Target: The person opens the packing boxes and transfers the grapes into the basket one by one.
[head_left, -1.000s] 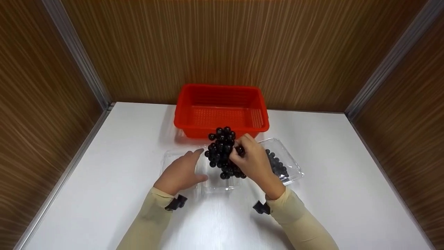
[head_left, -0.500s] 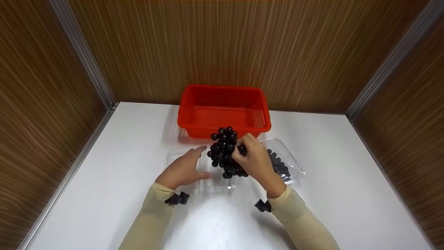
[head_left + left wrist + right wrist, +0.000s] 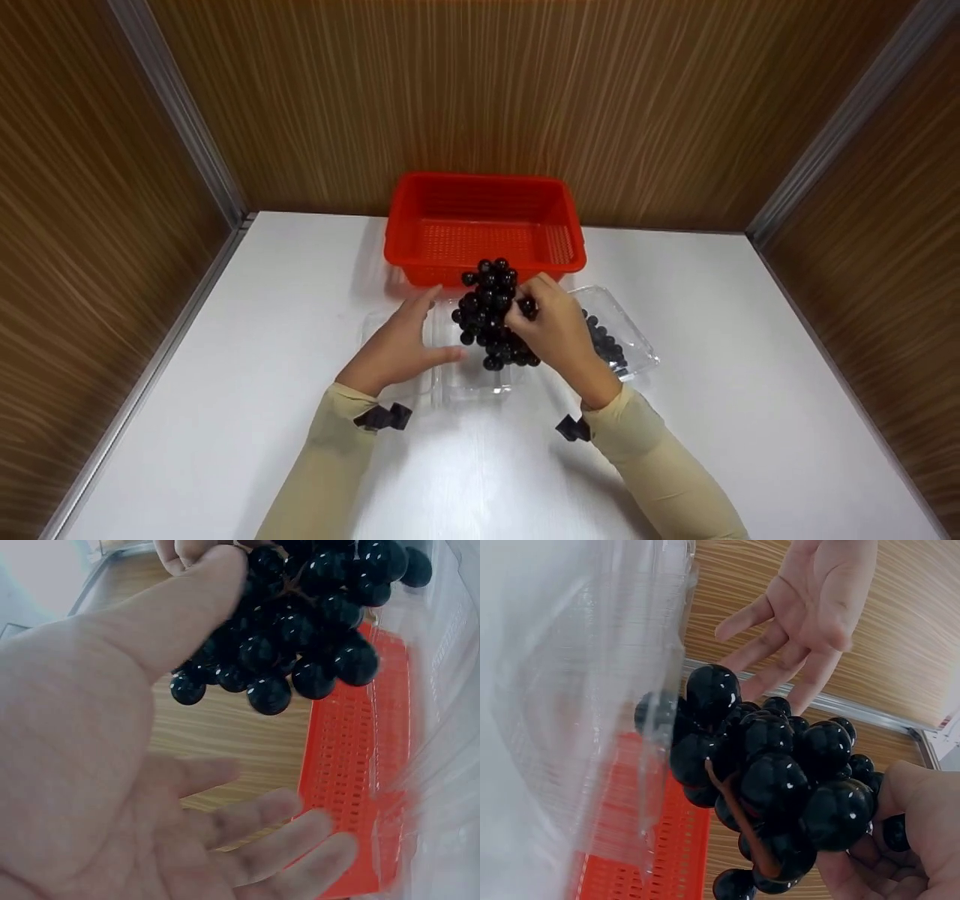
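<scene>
A bunch of dark, shiny grapes [image 3: 487, 307] hangs in front of the red basket, above a clear plastic clamshell container [image 3: 491, 390]. My right hand [image 3: 559, 326] pinches the bunch at its right side; a brown stem [image 3: 742, 825] shows among the grapes in the right wrist view. To the left of the bunch is my left hand [image 3: 397, 349], fingers straight and thumb spread apart, holding nothing. In the left wrist view its thumb [image 3: 187, 604] overlaps the grapes. Part of the container lies hidden under the bunch and the left hand.
The red plastic basket [image 3: 420, 274] with a perforated bottom stands at the back against the wood-grain wall [image 3: 480, 90]. Right of the right hand, a second clear container [image 3: 637, 349] has more dark grapes [image 3: 609, 346] with it. Wood-grain panels also bound both sides of the white table [image 3: 750, 420].
The left thumb has come slightly closer to the bunch, and the left fingers have spread wider. The right hand keeps hold of the grapes in about the same place. The head view has shifted slightly.
</scene>
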`<action>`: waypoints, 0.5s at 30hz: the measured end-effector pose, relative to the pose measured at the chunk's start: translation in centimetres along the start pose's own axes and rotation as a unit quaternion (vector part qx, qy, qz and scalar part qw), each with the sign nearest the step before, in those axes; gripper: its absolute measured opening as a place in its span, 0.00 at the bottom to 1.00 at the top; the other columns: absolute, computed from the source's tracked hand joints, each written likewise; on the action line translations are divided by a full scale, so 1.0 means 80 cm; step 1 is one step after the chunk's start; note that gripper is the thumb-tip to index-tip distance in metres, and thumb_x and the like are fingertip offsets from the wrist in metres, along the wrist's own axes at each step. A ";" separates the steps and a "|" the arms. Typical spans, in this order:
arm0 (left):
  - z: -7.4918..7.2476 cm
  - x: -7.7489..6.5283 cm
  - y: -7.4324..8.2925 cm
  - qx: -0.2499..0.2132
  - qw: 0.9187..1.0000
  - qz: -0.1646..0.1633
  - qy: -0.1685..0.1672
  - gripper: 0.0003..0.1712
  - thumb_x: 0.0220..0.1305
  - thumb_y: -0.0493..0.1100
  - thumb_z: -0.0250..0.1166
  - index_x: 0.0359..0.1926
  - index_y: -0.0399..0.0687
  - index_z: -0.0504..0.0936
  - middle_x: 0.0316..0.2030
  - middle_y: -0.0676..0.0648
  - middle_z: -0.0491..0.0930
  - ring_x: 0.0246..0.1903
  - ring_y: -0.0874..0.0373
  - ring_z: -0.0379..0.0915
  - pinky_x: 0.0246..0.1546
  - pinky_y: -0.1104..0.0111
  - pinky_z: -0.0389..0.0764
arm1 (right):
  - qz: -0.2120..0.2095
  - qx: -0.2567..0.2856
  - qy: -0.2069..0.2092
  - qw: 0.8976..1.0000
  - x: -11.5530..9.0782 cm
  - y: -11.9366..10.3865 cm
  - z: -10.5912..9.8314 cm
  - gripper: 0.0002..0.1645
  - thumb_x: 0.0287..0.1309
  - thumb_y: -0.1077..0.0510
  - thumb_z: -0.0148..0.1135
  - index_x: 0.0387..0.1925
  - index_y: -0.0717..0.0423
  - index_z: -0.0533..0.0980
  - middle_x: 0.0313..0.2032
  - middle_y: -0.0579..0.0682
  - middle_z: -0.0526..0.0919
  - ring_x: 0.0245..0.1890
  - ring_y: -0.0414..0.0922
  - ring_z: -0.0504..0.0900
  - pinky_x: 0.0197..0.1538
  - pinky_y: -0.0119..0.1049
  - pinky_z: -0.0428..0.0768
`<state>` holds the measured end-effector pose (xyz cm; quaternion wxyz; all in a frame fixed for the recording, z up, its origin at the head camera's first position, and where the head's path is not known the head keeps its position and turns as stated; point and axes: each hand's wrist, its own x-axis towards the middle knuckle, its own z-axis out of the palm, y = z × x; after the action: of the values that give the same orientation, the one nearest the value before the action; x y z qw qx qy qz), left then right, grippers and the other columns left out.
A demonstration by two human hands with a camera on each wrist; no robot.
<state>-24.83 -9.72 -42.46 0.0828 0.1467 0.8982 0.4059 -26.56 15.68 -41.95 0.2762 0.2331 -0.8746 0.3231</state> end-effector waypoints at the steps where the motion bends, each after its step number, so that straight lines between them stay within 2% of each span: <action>1: 0.000 0.001 0.000 -0.002 1.000 -0.002 0.005 0.67 0.50 0.74 0.75 0.83 0.61 0.51 0.80 0.49 0.54 0.75 0.44 0.60 0.70 0.41 0.65 | 0.002 0.002 0.001 1.000 0.002 0.000 -0.001 0.05 0.50 0.69 0.65 0.30 0.59 0.77 0.31 0.51 0.79 0.29 0.45 0.77 0.32 0.38 0.81; 3: 0.000 0.002 0.001 -0.005 1.000 -0.005 0.014 0.69 0.49 0.78 0.72 0.83 0.61 0.49 0.80 0.49 0.52 0.76 0.44 0.56 0.71 0.40 0.63 | 0.005 0.008 0.001 1.000 0.005 0.000 -0.002 0.05 0.51 0.68 0.65 0.30 0.59 0.77 0.32 0.51 0.79 0.30 0.44 0.77 0.33 0.38 0.80; 5: 0.000 0.003 0.003 -0.013 1.000 0.000 0.021 0.68 0.50 0.78 0.71 0.83 0.62 0.48 0.81 0.48 0.51 0.76 0.43 0.56 0.71 0.40 0.63 | 0.010 0.015 0.000 1.000 0.009 0.000 -0.003 0.05 0.52 0.68 0.65 0.31 0.59 0.77 0.32 0.51 0.79 0.31 0.44 0.76 0.34 0.38 0.79; 10: 0.002 0.004 0.004 -0.029 0.999 0.013 0.035 0.62 0.58 0.72 0.70 0.83 0.61 0.48 0.80 0.47 0.52 0.74 0.41 0.59 0.69 0.38 0.64 | 0.008 0.014 0.006 1.000 0.013 0.002 -0.006 0.05 0.53 0.67 0.65 0.31 0.58 0.76 0.31 0.50 0.79 0.31 0.45 0.75 0.33 0.39 0.77; 15: 0.003 0.003 0.005 -0.047 0.997 0.038 0.039 0.55 0.66 0.72 0.62 0.83 0.61 0.48 0.81 0.47 0.51 0.76 0.41 0.55 0.72 0.38 0.60 | 0.009 0.022 0.015 1.000 0.018 0.001 -0.011 0.05 0.52 0.67 0.64 0.32 0.59 0.78 0.32 0.52 0.81 0.30 0.45 0.76 0.33 0.38 0.77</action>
<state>-24.92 -9.23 -42.30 0.0388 0.1610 0.8744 0.4561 -27.42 16.04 -40.50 0.2809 0.2264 -0.8652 0.3483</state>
